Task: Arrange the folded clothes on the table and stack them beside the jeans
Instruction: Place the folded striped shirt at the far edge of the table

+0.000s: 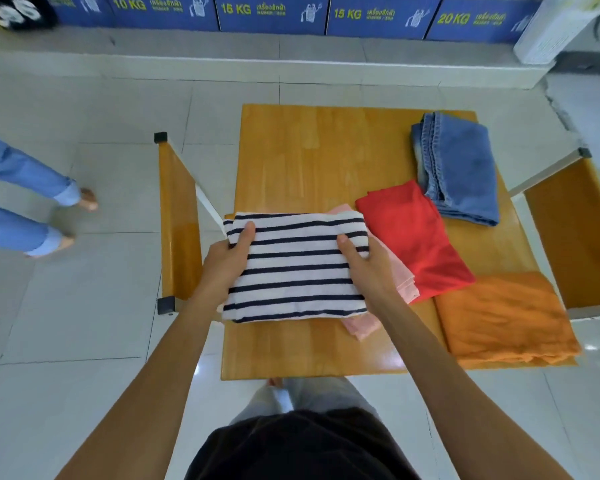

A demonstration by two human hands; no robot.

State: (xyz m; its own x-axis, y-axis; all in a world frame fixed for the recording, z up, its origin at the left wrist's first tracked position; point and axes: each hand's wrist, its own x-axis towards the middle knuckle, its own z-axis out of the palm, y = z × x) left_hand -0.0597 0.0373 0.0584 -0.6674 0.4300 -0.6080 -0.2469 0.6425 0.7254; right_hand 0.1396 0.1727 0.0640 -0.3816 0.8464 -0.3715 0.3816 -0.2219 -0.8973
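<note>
The folded white top with navy stripes (297,268) sits at the near left edge of the wooden table (309,157), overlapping a folded pale pink garment (400,277). The left hand (224,261) and right hand (364,263) pinch its two sides, thumbs on top, fingers tucked beneath. Carrying it well likely means keeping both sides level so the fold holds. A folded red garment (414,242) touches the folded blue jeans (459,168) at the far right corner; a folded orange cloth (503,317) fills the near right corner. Whether the striped top is lifted or resting is unclear, and most of the pink garment is hidden.
</note>
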